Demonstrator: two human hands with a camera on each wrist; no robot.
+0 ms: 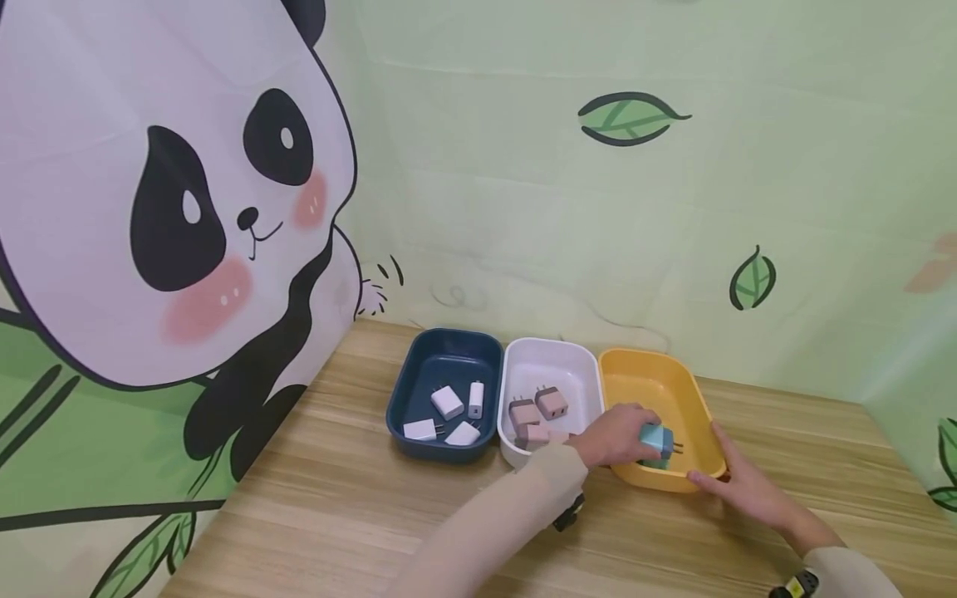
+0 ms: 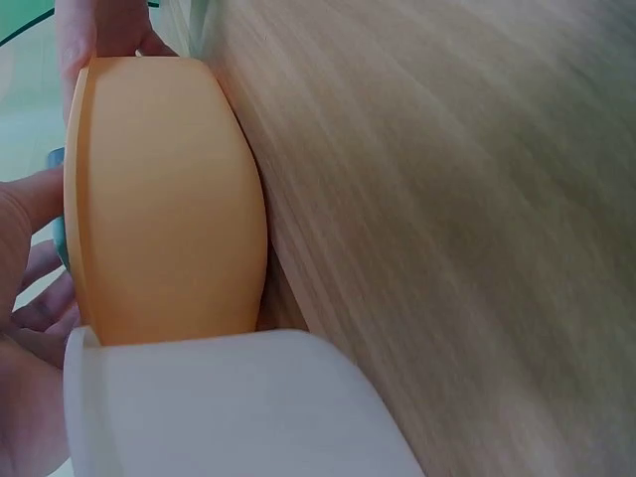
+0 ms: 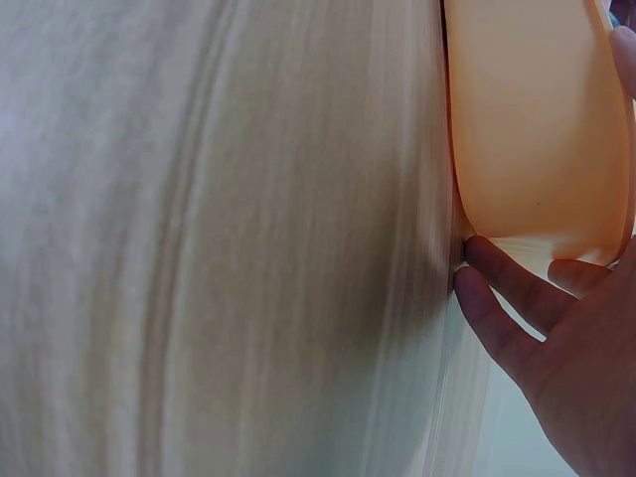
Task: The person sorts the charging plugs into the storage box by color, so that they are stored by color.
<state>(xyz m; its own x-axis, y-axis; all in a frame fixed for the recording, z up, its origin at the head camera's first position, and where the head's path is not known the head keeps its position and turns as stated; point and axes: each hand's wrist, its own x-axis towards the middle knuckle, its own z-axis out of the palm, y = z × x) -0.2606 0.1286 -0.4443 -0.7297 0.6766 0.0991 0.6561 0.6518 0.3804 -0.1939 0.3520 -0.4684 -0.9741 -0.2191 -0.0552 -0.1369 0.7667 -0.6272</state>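
Note:
Over the front of the yellow bin (image 1: 706,415), my left hand (image 1: 616,433) grips a light-blue phone charger (image 1: 652,438) with a darker blue end, its metal prongs pointing right. Part of a teal surface shows just beneath it, inside the bin. My right hand (image 1: 751,486) holds the bin's front right corner, thumb at the front rim and fingers along the right side. In the right wrist view, its fingertips (image 3: 482,253) touch the bin low down, near the table. The left wrist view shows the bin's outer wall (image 2: 169,199) with the charger mostly hidden behind the rim.
Left of the yellow bin stands a white bin (image 1: 549,353) with several pink and brown chargers (image 1: 552,403). Beside that, a dark blue bin (image 1: 426,365) holds several white chargers (image 1: 447,402). All three stand side by side on a wooden table (image 1: 336,498), against a panda-printed backdrop (image 1: 486,208).

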